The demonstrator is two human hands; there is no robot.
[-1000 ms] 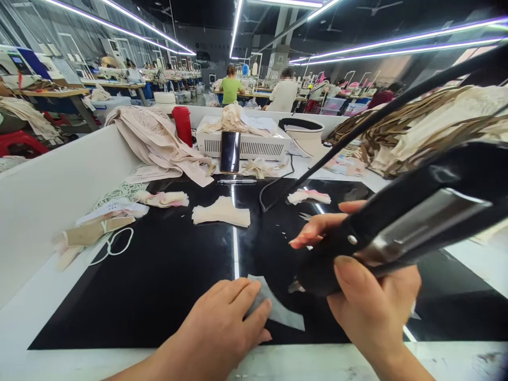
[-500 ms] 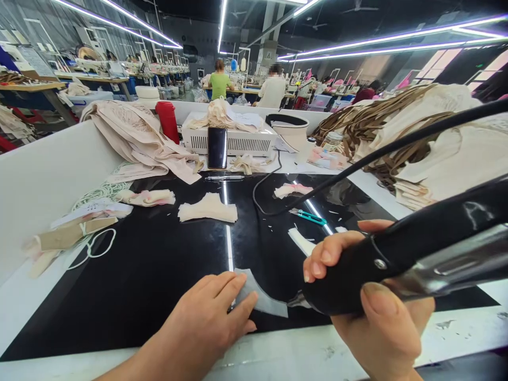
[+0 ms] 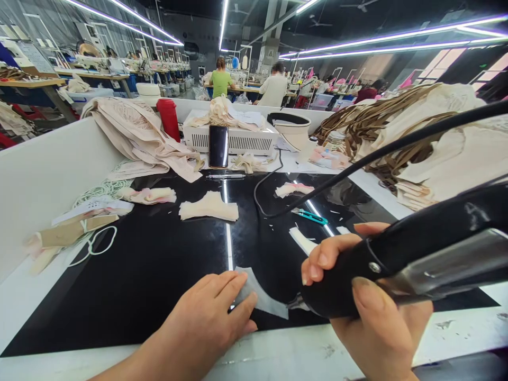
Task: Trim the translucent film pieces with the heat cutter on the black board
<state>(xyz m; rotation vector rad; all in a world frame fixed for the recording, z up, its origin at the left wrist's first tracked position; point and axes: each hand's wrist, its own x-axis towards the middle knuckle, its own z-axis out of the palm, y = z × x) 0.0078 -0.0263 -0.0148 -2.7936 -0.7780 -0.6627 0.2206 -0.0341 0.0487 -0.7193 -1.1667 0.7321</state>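
Note:
My left hand [image 3: 216, 312] lies on the black mat [image 3: 130, 296], its fingertips pressing down the left part of a small grey-white curved fabric piece [image 3: 264, 296]. Its fingers are stretched out rather than wrapped round the fabric. My right hand [image 3: 381, 317] is closed around a thick black corded hand tool [image 3: 337, 288] with a metal lever along its underside. The tool's narrow metal tip [image 3: 296, 303] meets the right end of the fabric piece. Part of the fabric is hidden under my left fingers.
A stack of cream fabric pieces [image 3: 209, 206], teal thread snips [image 3: 309, 216] and white strips [image 3: 302, 241] lie on the mat. Behind stand a phone [image 3: 218, 146], a vented white box [image 3: 250, 142] and a red bottle [image 3: 169, 119]. The black cable [image 3: 369, 159] crosses the right side.
Almost nothing differs. The tool and my right hand have tilted very slightly, with the tip still at the fabric's right end. My left hand stays in place.

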